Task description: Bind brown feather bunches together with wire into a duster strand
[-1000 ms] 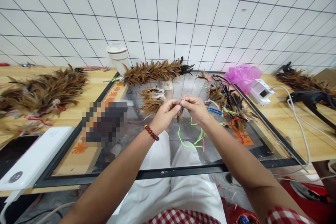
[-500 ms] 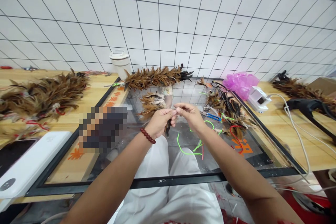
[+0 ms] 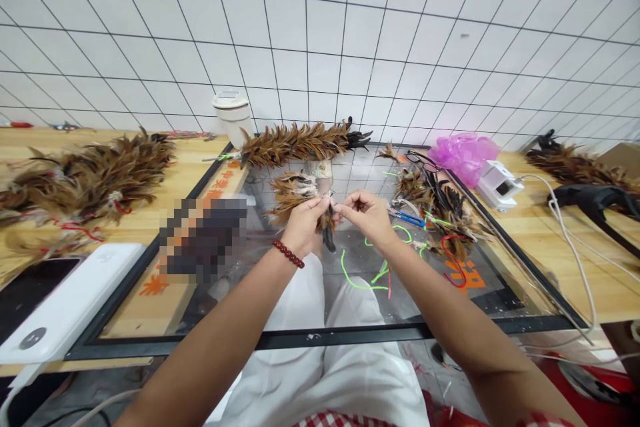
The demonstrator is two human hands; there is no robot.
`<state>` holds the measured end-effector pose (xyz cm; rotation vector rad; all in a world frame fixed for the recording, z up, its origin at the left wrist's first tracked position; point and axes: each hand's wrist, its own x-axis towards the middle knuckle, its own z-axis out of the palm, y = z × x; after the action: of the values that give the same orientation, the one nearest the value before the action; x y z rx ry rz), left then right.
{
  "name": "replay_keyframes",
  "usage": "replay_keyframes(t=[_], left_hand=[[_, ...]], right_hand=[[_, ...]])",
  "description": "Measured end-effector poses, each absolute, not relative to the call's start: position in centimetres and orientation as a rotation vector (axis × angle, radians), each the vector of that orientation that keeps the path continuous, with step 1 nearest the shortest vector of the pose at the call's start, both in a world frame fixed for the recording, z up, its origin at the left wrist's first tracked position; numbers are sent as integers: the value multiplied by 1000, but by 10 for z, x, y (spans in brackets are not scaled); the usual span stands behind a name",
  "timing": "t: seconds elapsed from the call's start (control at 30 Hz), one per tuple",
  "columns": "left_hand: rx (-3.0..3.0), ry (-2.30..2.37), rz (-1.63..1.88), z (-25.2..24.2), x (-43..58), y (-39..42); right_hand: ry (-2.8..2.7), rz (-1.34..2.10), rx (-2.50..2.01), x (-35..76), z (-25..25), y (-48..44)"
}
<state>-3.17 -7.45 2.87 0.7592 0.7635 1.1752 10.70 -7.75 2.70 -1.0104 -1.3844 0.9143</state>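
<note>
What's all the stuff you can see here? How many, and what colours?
black-framed glass tabletop: one, clear, middle
small bundle of brown feathers: one, brown, held above the tabletop
long brown feather duster: one, brown, tabletop's back edge
heap of brown feather dusters: one, brown, left wooden bench
loose pile of feathers: one, brown and black, tabletop's right side
thin plastic strings: several, green and red, on the tabletop
white lidded cup: one, white, by the tiled wall
crumpled pink plastic bag: one, pink, back right
flat white power bank: one, white, near left
red bead bracelet: one, dark red, left wrist
left grip: one, shut on the bundle
right grip: one, pinching the bundle's top
</note>
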Motion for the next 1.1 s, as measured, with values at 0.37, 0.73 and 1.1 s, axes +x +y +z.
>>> replay_keyframes(t=[0.37, 0.73, 1.1], left_hand=[[784, 777, 1234, 21, -27, -74], [1005, 770, 1047, 31, -28, -84], [943, 755, 1073, 26, -27, -82]], right_hand=[[-1720, 557, -1075, 112, 27, -80], [-1219, 1288, -860, 116, 28, -71], [-1168, 1343, -873, 125, 28, -67]])
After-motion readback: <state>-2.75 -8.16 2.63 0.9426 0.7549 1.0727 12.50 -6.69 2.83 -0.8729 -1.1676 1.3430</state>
